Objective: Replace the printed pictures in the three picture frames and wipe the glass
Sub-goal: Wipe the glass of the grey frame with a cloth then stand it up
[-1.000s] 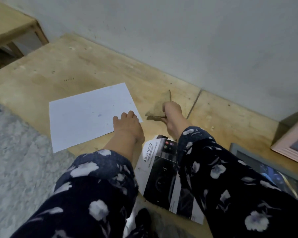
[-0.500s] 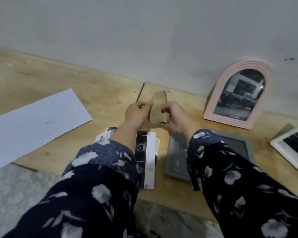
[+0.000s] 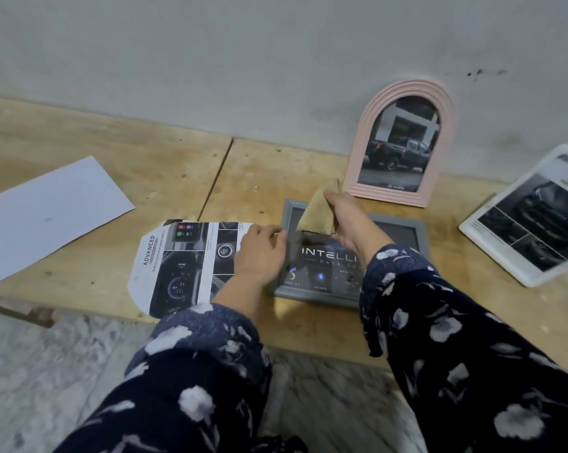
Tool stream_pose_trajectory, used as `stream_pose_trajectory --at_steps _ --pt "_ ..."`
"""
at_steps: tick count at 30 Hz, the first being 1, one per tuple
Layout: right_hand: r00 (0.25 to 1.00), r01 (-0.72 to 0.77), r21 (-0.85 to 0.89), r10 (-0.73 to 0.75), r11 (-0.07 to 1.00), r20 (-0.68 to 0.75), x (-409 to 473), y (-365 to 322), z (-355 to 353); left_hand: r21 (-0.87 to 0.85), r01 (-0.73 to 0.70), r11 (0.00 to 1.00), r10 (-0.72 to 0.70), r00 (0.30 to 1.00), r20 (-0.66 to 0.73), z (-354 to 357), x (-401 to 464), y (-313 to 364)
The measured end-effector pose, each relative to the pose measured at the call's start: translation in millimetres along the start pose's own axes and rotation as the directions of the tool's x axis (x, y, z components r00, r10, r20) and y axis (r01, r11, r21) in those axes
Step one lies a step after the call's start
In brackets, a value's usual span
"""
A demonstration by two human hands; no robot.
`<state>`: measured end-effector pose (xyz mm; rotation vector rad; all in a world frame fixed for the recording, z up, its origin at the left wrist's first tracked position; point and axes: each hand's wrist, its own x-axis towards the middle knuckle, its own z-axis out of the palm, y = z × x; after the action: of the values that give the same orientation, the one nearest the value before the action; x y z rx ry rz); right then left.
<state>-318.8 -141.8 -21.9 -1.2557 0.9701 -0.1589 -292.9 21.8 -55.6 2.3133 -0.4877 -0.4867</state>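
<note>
A grey plastered wall (image 3: 243,60) rises along the far edge of a low plywood desk (image 3: 145,165), whose near edge meets a marbled floor (image 3: 30,371); a seam between two boards runs from the wall toward the near side, left of centre. In the middle, a grey frame (image 3: 403,228) lies flat with a dark printed picture in it, its near edge close to the desk's near edge. The left hand (image 3: 259,253) rests at the frame's left edge, fingers loosely curled over that edge; whether they actually grip it I cannot tell. The right hand (image 3: 345,220) hovers over the frame, its fingers pinching a brown folded cloth (image 3: 317,214) that stands up in a peak above the glass. Just left of the frame, touching or nearly so, lies a loose arch-cut print (image 3: 178,266) with the word ADVANCED, its near end just inside the desk's near edge. Further left, well apart, a white sheet (image 3: 47,210) lies at an angle, running out of view on the left. A pink arched frame (image 3: 403,142) leans upright against the wall just beyond the grey frame, holding a picture of a truck. At the right, a white frame (image 3: 524,220) lies tilted, cut off by the picture's edge. Bare plywood stays open between the white sheet and the wall, and between the grey and white frames.
</note>
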Motion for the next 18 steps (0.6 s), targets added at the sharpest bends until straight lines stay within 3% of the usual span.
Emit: stream_pose_trajectory --at_steps 3,7,11,15,18 --pt "1.000 0.024 -0.136 -0.024 0.990 0.004 1 7 -3 0.266 -0.121 0.956 0.133 0.991 -0.028 15 -24 -24" --pt "0.997 0.077 -0.410 -0.059 0.909 0.057 4 11 5 0.452 -0.220 0.864 0.212 0.975 0.070 28 -45 -50" --pt "0.947 0.270 -0.778 -0.302 0.568 0.108 18 7 24 0.511 -0.248 0.823 0.252 0.966 0.062 35 -46 -57" --pt "0.882 0.354 -0.854 -0.441 0.383 0.167 32 0 43 0.533 -0.215 0.819 0.239 0.971 0.024 35 -44 -52" --pt "0.819 0.412 -0.895 -0.501 0.174 0.280 39 0 54 0.526 -0.214 0.823 0.239 0.971 0.021 35 -42 -51"
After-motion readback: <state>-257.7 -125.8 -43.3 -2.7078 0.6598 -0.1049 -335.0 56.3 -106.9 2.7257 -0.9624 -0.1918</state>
